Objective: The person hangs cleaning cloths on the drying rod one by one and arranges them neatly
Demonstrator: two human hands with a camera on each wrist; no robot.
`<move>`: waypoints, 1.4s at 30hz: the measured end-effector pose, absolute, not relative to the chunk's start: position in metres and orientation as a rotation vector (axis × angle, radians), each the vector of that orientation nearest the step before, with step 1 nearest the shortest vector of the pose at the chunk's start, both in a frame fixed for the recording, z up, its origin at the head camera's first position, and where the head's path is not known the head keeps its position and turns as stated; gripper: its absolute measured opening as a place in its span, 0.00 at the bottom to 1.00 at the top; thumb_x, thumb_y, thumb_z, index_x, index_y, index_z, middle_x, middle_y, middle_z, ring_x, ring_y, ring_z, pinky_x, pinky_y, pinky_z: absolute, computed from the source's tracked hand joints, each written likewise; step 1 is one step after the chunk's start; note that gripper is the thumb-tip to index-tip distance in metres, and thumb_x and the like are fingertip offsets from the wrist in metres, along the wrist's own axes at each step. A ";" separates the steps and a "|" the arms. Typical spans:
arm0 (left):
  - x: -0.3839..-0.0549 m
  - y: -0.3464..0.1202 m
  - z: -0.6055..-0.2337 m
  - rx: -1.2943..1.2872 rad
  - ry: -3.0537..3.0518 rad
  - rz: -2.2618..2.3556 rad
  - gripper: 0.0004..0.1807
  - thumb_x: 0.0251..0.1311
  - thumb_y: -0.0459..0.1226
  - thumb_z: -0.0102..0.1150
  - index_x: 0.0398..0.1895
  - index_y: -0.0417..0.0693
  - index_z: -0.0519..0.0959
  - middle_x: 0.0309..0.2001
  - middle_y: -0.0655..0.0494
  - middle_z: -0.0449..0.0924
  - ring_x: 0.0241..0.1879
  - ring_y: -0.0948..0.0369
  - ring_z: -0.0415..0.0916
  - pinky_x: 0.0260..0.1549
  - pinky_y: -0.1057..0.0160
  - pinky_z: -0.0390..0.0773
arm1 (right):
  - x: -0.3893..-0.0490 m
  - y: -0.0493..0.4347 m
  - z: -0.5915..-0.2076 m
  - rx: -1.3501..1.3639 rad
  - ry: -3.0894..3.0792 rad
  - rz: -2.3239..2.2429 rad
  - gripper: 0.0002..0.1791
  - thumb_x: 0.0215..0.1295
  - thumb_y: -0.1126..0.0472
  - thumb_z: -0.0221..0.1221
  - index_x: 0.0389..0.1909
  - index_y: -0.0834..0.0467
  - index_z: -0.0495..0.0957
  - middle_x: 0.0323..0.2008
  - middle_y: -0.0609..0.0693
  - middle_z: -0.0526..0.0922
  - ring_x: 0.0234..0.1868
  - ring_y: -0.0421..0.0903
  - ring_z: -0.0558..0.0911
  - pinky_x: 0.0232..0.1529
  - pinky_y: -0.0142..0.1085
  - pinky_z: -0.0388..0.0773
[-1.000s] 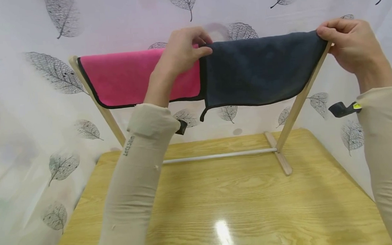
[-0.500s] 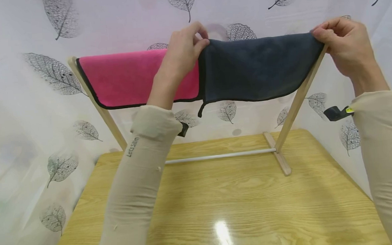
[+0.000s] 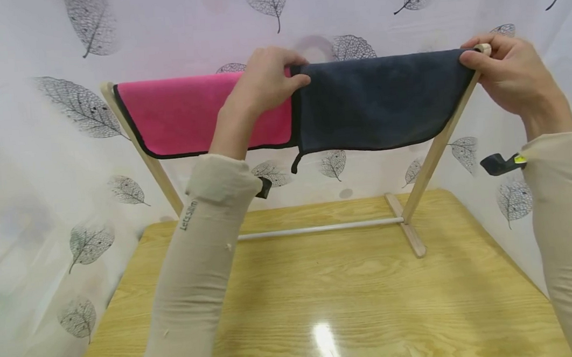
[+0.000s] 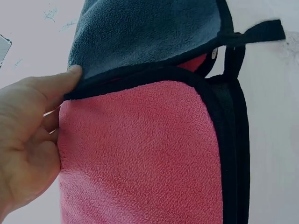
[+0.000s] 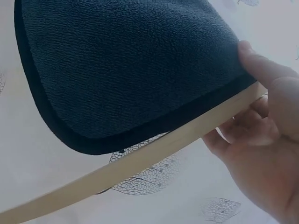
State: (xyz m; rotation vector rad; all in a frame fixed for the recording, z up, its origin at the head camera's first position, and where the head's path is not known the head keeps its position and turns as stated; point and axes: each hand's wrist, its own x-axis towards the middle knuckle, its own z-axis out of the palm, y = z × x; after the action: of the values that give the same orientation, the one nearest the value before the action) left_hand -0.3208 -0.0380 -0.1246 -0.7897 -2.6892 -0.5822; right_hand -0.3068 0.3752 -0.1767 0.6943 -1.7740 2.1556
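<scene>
A dark blue-grey towel [image 3: 379, 103] with black edging hangs folded over the top of a wooden rack, on its right half. Beside it on the left hangs a pink towel [image 3: 180, 114], also black-edged; their edges meet near the middle. My left hand [image 3: 268, 79] pinches the dark towel's inner top edge, thumb in front and fingers behind. In the left wrist view the thumb lies on the dark towel [image 4: 149, 32] just above the pink one [image 4: 140, 149]. At the rack's right end, my right hand [image 3: 513, 75] pinches the dark towel's outer top edge, its thumb on the front.
The rack's right post [image 3: 435, 152] stands on a wooden foot [image 3: 412, 239], and its left post [image 3: 154, 169] is partly behind my left arm. A white lower bar [image 3: 318, 228] runs just above the wooden table [image 3: 370, 303]. Leaf-patterned sheeting [image 3: 35, 213] surrounds the table.
Both hands raised the dark towel's top edge slightly, then lowered it onto the rack. Its right edge has shifted inward, and the right post's rounded top now shows beside my right hand.
</scene>
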 end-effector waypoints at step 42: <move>-0.318 -0.035 -0.129 -0.797 -2.725 -0.425 0.20 0.80 0.46 0.48 0.67 0.46 0.73 0.57 0.53 0.79 0.54 0.57 0.72 0.60 0.64 0.70 | -0.315 0.372 -0.208 0.692 -1.730 2.333 0.15 0.69 0.84 0.52 0.49 0.74 0.82 0.43 0.57 0.85 0.44 0.47 0.85 0.48 0.33 0.82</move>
State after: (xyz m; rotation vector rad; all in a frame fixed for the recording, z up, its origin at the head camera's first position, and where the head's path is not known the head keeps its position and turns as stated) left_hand -0.3177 -0.0346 -0.1294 -0.7966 -2.7248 -0.4250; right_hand -0.3154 0.3721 -0.2084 0.6924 -1.7301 2.3328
